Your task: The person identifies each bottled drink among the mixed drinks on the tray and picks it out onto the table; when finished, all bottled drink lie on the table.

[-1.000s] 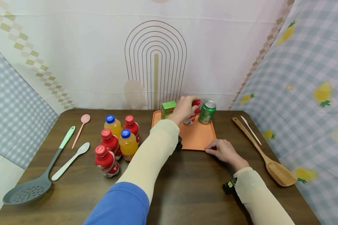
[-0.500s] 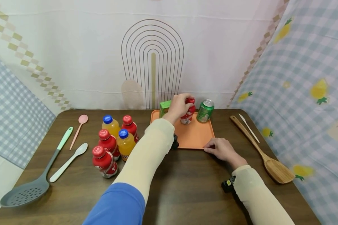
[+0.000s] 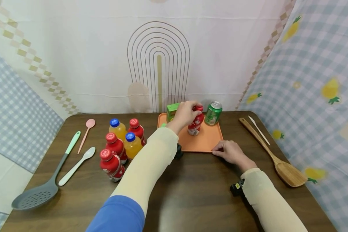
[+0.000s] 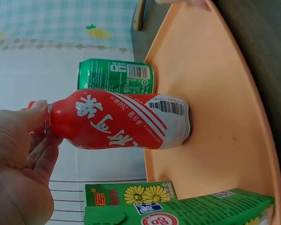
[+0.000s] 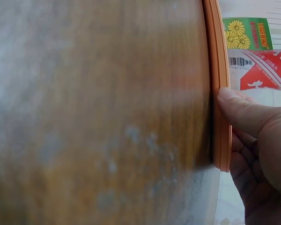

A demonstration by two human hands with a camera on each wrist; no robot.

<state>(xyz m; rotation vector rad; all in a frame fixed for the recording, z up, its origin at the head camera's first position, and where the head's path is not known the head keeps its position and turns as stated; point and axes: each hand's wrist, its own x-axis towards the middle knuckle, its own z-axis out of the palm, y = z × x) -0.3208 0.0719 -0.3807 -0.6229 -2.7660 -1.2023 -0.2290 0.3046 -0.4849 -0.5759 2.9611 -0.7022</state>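
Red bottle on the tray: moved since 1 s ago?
Yes. The red bottle was tilted beside the green can; now it is upright on the orange tray, nearer the front.

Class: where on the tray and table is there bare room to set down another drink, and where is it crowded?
The tray's near half, between the red bottle and the right hand, is bare. So is the table's near middle. The tray's far edge is crowded: carton, bottle, can.
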